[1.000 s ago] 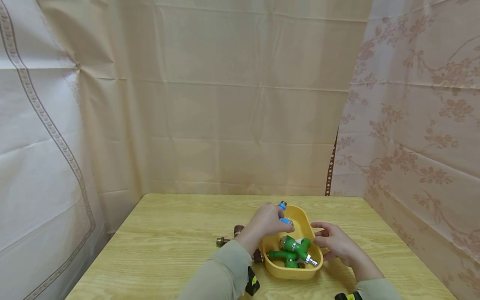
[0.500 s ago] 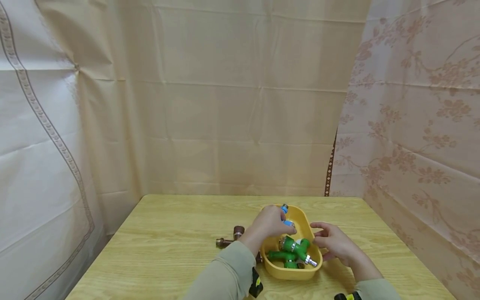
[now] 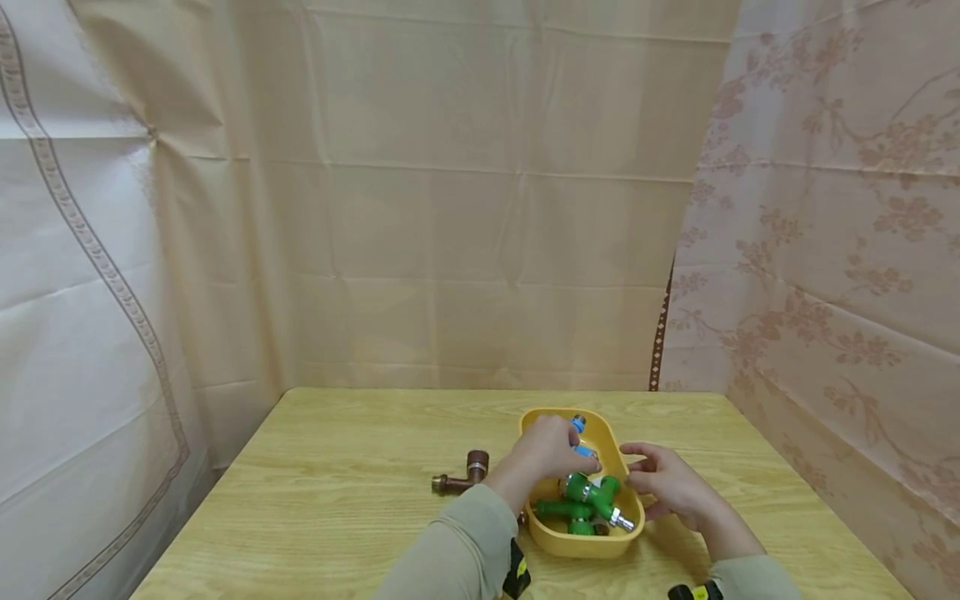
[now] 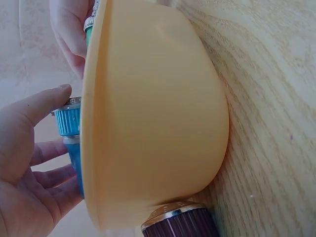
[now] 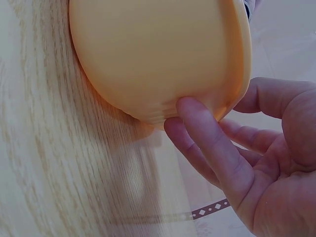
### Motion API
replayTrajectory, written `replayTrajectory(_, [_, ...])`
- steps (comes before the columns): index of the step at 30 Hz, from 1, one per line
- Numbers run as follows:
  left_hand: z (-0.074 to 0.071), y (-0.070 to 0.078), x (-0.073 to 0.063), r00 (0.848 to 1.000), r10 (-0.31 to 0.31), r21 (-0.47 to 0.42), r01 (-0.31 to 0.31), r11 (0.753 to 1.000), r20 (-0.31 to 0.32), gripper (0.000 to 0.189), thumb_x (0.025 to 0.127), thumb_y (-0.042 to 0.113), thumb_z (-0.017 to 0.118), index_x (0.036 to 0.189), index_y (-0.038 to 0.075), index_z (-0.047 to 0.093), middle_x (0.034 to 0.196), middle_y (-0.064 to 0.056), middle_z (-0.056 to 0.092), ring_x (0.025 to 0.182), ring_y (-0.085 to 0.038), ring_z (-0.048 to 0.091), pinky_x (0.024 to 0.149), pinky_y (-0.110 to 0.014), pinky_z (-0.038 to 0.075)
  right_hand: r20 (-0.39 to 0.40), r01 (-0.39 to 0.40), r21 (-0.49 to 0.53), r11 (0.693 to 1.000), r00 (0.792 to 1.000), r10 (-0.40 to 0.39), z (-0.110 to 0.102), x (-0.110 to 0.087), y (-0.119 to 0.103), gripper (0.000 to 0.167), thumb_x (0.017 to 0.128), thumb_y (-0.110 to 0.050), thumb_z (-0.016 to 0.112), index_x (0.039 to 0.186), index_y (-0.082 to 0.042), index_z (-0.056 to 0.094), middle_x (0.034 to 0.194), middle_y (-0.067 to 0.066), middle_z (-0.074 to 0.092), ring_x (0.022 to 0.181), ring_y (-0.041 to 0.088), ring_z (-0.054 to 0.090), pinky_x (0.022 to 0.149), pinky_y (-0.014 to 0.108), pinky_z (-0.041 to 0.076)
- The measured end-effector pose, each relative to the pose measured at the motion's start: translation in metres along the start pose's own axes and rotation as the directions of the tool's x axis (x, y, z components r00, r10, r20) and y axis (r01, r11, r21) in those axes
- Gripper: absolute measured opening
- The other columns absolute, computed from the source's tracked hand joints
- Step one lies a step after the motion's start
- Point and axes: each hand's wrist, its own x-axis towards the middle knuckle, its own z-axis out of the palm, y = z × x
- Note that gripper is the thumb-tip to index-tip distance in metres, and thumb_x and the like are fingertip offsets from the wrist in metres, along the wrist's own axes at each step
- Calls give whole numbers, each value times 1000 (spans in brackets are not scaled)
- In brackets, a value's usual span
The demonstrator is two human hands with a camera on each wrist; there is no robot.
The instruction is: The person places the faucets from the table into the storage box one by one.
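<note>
My left hand [image 3: 549, 448] pinches a blue pipe fitting [image 3: 585, 452] over the far half of a yellow tub [image 3: 588, 547]. In the left wrist view its ribbed blue cap [image 4: 67, 121] has a metal end under my thumb, and the tub wall hides part of the body. Green pipe fittings [image 3: 596, 496] lie in the tub's near end, one with a ridged metal hose tail. My right hand [image 3: 678, 492] is at the tub's right side, fingers fairly straight. In the right wrist view its fingertips [image 5: 190, 106] touch the outer wall and the thumb is at the rim.
A brown pipe fitting [image 3: 474, 473] with a brass threaded end lies left of the tub on the wood-grain table [image 3: 330, 500]. Another brown ribbed cap [image 4: 182, 222] sits against the tub's outer wall. Cloth curtains [image 3: 480, 250] hang behind the table and at both sides.
My left hand has moved a little right and nearer with the blue fitting, which has come lower over the tub. More of the brown fitting shows. My right hand stays put.
</note>
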Motion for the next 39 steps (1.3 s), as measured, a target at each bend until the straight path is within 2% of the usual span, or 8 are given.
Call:
replayTrajectory(3, [-1,1,0,1000,18,-1,-18,1000,1,35,81,46,85,85,15,70,77,7,60,66,-10,54,57,-24,47,-1,1,2,1000,1000,-1,0,0,0,63,95,-1,58,151,8,33,124,29,55,96,30,67,68,51,61])
replayTrajectory(10, [-4,2,0,999,44,42,-43,998,-14,36,84,48,82,97,14,76,87,9,63,72,-7,55,64,-24,49,-21,-8,-2,1000,1000,8,0,1,1,63,94,-1,59,151,6,34,123,27,54,95,29,67,67,51,61])
replayTrajectory(20, [-10,2,-6,998,58,22,-58,998,-24,39,86,48,80,104,13,77,92,9,64,74,-7,55,66,-24,50,-17,-7,-3,1000,1000,7,0,2,2,63,94,-2,60,151,7,34,124,28,55,95,30,68,67,51,61])
replayTrajectory(29, [-26,4,-13,998,64,7,-64,998,-25,43,86,52,79,108,15,76,112,3,67,96,-11,61,79,-29,54,-40,-24,-12,1000,999,24,2,1,0,63,93,-1,60,151,6,35,123,28,55,95,30,68,66,50,61])
replayTrajectory(39, [-47,1,-23,997,68,-11,-69,998,-37,54,85,57,77,119,15,72,123,2,66,104,-15,63,82,-32,55,-57,-36,-5,999,998,35,3,1,-1,62,93,1,59,151,5,36,124,28,53,96,30,67,67,50,61])
